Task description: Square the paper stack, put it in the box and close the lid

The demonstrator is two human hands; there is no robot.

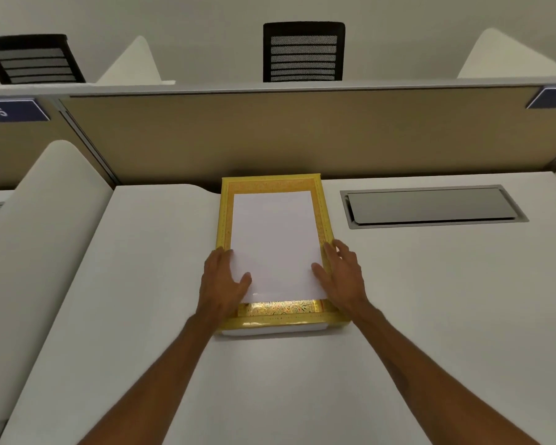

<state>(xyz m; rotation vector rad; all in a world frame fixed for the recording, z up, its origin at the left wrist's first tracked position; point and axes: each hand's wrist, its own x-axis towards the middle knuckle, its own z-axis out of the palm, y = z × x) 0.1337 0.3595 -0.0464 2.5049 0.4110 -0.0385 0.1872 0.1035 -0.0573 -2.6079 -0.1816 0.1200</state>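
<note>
Paper stack: the white paper stack (275, 242) lies inside the yellow box (324, 220), between my two hands, its near end slightly short of the box's near wall so a strip of gold patterned lining (281, 307) shows just ahead of my wrists.

Left hand: my left hand (220, 281) lies flat and spread on the stack's near left corner, thumb on the top sheet, fingers along the left edge; it clasps nothing.

Right hand: my right hand (342, 274) is also spread, thumb on the paper's near right corner, fingers over the box's right rim; nothing is gripped.

Handling: I judge the sheets thin, floppy and prone to sliding over one another, so I would press from both long edges with flat palms rather than pinch a corner. The stack's thickness is hidden by the box walls.

Box: it looks like stiff card with a glossy, probably slick, foil finish; best held by its side walls.

Lid: I cannot tell where the lid is; something white (270, 330) shows under the box's near edge.

Writing: beyond my left hand a blue plate (10, 110) reads "305"; the blue plate (552, 97) far right is unreadable. The box bears ornament only.
</note>
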